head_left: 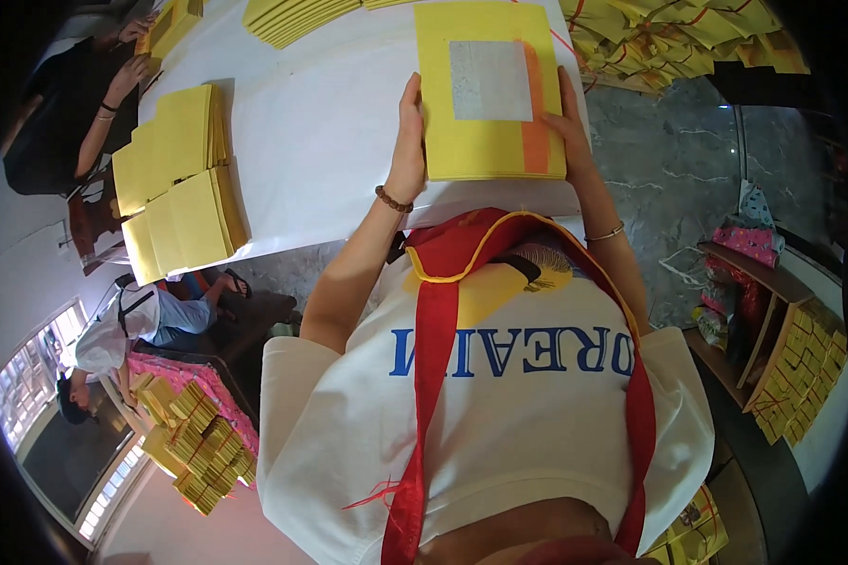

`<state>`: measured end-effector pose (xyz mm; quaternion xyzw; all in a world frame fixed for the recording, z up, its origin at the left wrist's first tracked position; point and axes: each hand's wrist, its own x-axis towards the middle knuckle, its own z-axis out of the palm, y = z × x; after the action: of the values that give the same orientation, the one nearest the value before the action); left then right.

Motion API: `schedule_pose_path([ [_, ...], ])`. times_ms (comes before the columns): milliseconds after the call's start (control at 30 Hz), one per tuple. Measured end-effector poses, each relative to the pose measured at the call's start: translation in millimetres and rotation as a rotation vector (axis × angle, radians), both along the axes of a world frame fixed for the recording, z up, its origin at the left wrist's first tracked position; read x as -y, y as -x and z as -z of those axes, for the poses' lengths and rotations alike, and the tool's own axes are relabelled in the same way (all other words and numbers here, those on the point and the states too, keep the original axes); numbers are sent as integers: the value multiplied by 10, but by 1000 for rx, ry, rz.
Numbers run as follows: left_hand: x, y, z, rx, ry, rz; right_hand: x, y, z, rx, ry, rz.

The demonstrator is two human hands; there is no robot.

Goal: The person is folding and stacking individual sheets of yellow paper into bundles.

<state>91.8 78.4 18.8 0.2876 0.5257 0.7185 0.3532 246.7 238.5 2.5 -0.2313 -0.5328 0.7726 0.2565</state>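
So the yellow stack (476,146) was at the near edge of the white table (320,113), held between both hands. Left hand (408,137) was pretty much flat along one side, right hand (572,127) had the other, thumb near the orange strip (535,122). More yellow piles (174,179) sat off left.

Grey veined floor (645,151) is extending past the right edge of the white tabletop (311,122); a brown shelf unit (758,270) is standing beyond the near right corner. Past the near left corner, a barred window (30,395) is glowing.
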Motion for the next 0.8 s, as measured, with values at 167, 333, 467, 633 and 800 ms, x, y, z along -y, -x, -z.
schedule_pose_path([
  [167, 176, 269, -521, -890, 190, 4, -133, -263, -133, 121, -872, -3],
  [333, 174, 283, -630, -1476, 239, 364, -96, -269, -179, 134, -739, -127],
  [467, 138, 294, -721, -1520, 247, 421, -52, -265, -99, 109, -537, -66],
  [633, 132, 259, -698, -1665, 167, 399, -21, -240, -85, 126, -527, -33],
  [800, 88, 293, -704, -1640, 62, 355, -14, -227, -106, 101, -449, -29],
])
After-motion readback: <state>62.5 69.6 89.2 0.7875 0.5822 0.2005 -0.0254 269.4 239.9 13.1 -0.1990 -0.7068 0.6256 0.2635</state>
